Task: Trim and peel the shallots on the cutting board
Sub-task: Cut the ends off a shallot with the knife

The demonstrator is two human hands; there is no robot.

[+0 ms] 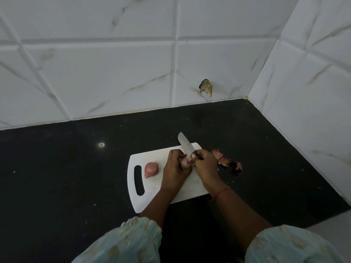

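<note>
We are seeing the left hand [175,166] gripping a shallot [185,161] above the cutting board [152,186]; the right hand [206,164] is gripping the knife [185,144], blade pointing away, up-left. Shallot's axis unclear.

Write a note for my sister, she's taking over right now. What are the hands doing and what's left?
Left hand grips a shallot over the board.
Right hand holds the knife, blade pointing away, its base at that shallot's tip.
Second shallot lies on the board, unpeeled.
Done: some skins lie on the counter, right of the board.
Left: finish the held shallot, then trim and peel the other.
</note>
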